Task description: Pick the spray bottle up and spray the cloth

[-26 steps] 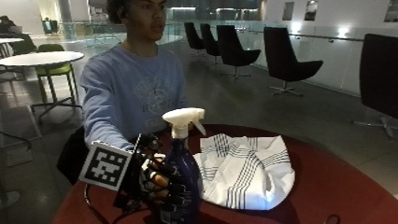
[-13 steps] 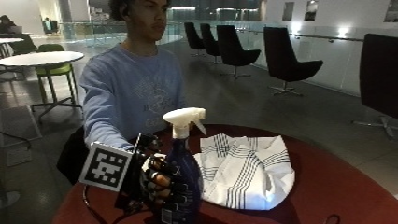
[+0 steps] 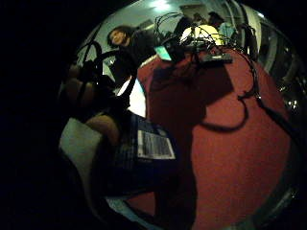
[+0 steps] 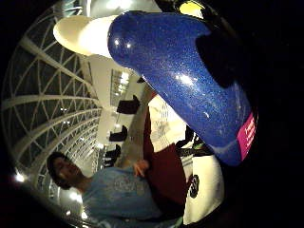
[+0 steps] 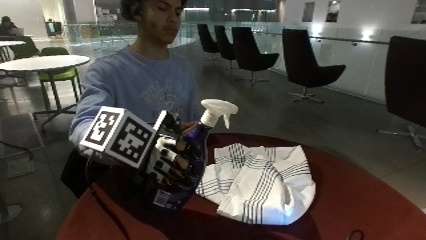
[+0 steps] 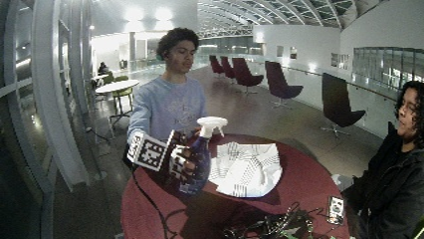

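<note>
A dark blue spray bottle with a white trigger head is tilted toward the cloth, its base close above the red round table. My gloved right hand grips the bottle's body, fingers curled round it. The blue body fills the thumb side palm view, and its label shows in the little finger side palm view. A white cloth with dark stripes lies crumpled on the table just right of the bottle. The nozzle points over the cloth.
Cables and small devices lie at the table's near edge in the wide outside view, beside a second person seated at the right. Black chairs and a white table stand behind on the floor.
The bottle in my hand has tipped a little toward the cloth and risen slightly; the cloth has not moved.
</note>
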